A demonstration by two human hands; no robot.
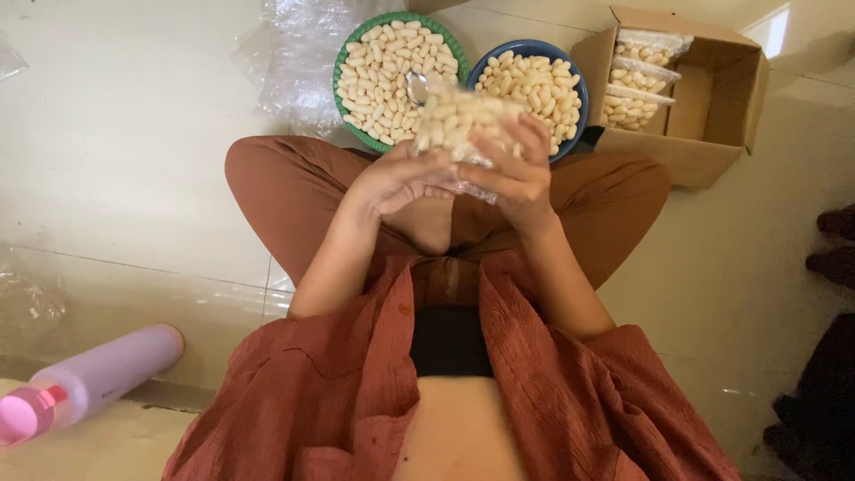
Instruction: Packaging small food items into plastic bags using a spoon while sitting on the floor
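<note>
Just above the centre of the frame, the left hand (401,183) and right hand (517,174) each close their grip on a clear bag of pale nuts (459,125), pinched between them above the lap. Beyond lie a green bowl (349,52) and a blue bowl (579,80) of nuts, with a cardboard box (712,134) at upper right.

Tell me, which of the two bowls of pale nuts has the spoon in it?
The green-rimmed bowl, left of the blue bowl. A metal spoon lies on its nuts near the right edge; the blue one shows none.
</note>
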